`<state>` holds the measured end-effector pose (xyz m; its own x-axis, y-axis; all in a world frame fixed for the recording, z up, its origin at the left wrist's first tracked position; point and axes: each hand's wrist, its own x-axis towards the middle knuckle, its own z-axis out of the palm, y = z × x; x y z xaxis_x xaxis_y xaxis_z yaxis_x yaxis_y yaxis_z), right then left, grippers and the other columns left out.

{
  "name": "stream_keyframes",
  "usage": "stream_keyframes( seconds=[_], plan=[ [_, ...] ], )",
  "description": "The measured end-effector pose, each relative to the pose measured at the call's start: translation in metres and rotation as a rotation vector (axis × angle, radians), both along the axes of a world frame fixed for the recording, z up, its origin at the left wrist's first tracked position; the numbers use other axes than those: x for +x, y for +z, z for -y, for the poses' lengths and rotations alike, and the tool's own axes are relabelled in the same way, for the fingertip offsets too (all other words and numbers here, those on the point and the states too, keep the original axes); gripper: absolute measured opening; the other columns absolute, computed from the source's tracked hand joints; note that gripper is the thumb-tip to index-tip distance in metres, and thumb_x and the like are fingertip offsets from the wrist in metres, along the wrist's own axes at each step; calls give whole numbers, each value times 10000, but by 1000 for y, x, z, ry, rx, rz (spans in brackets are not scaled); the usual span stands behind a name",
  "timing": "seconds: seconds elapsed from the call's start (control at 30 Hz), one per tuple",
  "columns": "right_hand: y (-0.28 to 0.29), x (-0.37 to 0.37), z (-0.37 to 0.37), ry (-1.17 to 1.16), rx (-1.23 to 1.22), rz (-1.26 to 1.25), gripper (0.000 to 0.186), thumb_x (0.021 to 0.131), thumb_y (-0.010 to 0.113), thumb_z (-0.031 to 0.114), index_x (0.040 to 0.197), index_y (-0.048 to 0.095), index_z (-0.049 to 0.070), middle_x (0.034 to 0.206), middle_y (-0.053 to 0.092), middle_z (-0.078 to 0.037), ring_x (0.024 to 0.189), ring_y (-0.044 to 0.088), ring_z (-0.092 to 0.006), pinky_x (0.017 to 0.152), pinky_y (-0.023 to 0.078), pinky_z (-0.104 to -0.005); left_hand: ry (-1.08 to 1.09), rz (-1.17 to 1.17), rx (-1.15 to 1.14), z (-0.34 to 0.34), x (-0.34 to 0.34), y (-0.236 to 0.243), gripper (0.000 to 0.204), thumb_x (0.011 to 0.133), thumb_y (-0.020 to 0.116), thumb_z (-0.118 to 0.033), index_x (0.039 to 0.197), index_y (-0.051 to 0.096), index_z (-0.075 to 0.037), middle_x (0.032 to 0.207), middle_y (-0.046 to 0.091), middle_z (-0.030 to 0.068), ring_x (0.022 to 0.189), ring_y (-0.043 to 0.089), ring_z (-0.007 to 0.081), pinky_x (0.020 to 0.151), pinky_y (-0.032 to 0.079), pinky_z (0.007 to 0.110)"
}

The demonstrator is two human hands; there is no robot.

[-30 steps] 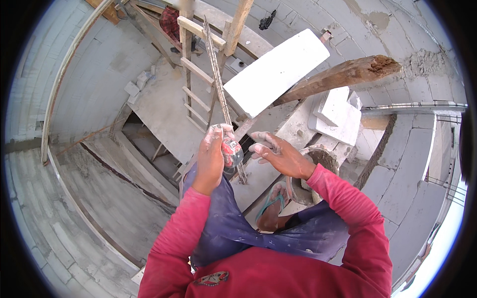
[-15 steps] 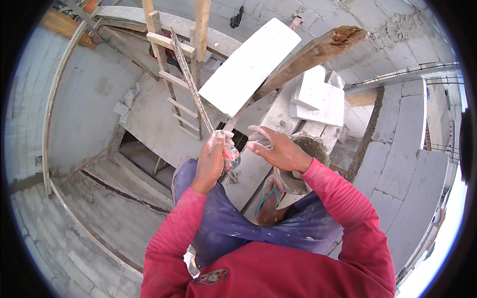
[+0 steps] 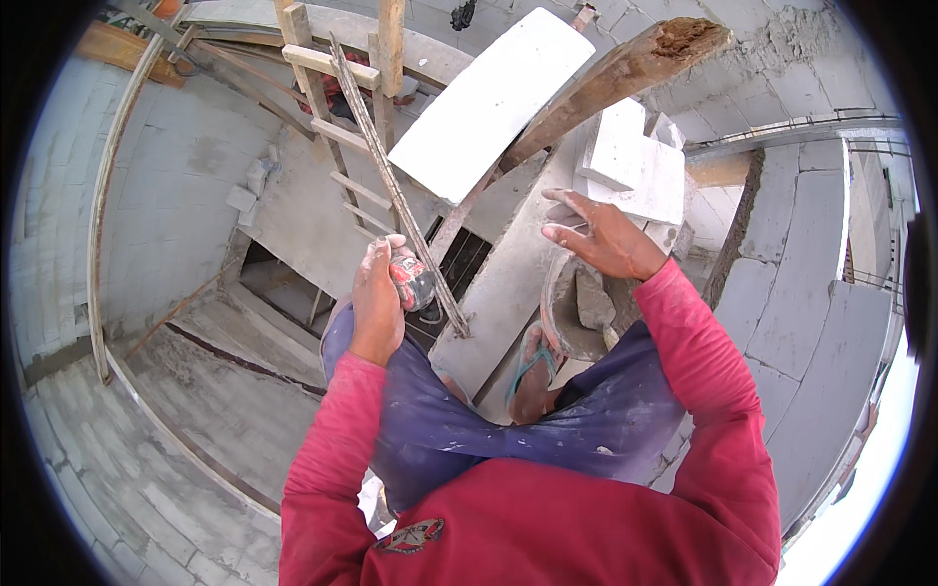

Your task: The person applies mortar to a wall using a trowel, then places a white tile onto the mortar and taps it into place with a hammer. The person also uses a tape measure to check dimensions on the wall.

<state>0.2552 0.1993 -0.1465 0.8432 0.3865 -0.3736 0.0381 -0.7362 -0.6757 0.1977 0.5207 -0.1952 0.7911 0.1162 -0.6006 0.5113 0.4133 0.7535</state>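
Note:
My left hand (image 3: 377, 301) is closed around a rounded red and dark-grey tape measure (image 3: 412, 278), held above my left knee. No drawn-out blade can be made out. Over to the right, my right hand (image 3: 601, 234) is raised with its fingers stretched and the thumb apart, nothing between them. Below it stands a bucket (image 3: 555, 311) with grey mortar on its inside and a grey lump (image 3: 593, 298) in it. Ahead of both hands lies a long white block (image 3: 493, 103), tilted across the planks. A thin, mortar-crusted strip (image 3: 396, 181) slants down just right of the tape measure.
A rough wooden post (image 3: 620, 93) leans beside the white block. Smaller white blocks (image 3: 640, 176) are stacked on the planking. A wooden ladder (image 3: 337, 132) rises at the far left of centre. Dark gaps (image 3: 464, 264) show in the platform. A grey block wall (image 3: 796, 254) runs along the right.
My hands have parted: the right moved right and away from me, the left slightly left with the tape measure. More of the bucket's inside shows. The view has shifted a little.

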Motion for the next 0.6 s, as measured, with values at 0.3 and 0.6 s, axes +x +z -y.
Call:
stream_keyframes(
  seconds=[0.3,0.6],
  plan=[
    [-113,-185,180,-849,-491,-9,684,964,630,472,1416,501,-26,1316,587,-337,1265,557,-449,1052,450,-471,-37,-151,63,-17,2,-10,307,1080,480,-255,1275,627,-69,924,572,23,760,565,69,590,472,223],
    [-121,-211,171,-1018,-368,298,545,997,609,412,1307,583,-35,1190,684,-255,1123,654,-401,982,486,-443,-201,-209,146,5,15,-46,264,1062,518,-266,1225,668,-123,857,563,-30,567,465,33,430,309,214]
  ],
)
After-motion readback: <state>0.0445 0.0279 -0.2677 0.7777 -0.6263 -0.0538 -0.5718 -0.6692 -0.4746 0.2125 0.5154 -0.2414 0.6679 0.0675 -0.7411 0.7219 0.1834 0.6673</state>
